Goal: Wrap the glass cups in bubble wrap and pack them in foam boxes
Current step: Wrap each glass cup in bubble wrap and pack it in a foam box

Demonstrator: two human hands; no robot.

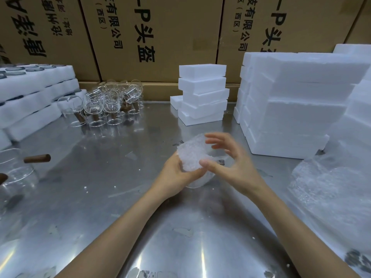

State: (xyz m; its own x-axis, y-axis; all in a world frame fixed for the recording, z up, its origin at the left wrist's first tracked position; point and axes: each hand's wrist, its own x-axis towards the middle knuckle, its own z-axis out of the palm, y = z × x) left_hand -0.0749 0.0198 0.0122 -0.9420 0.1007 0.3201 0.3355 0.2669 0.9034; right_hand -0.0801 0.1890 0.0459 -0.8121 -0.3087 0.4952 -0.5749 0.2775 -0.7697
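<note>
Over the middle of the steel table, a glass cup half covered in bubble wrap [190, 155] sits between both hands. My left hand [176, 175] cups it from below and the left, fingers curled under it. My right hand [228, 159] is on its right side: the thumb presses the wrap, the fingers are spread and blurred above it. Part of the clear glass [197, 182] shows beneath the wrap. A stack of small foam boxes [202, 93] stands behind. Bare glass cups with wooden handles [106, 105] cluster at the back left.
A tall pile of foam boxes [297, 105] fills the right side, with loose bubble wrap sheets [329, 189] in front of it. Foam trays holding glassware [30, 97] stack at the left. Another cup with a wooden handle [18, 167] lies at the left edge. Cardboard cartons [160, 37] wall the back.
</note>
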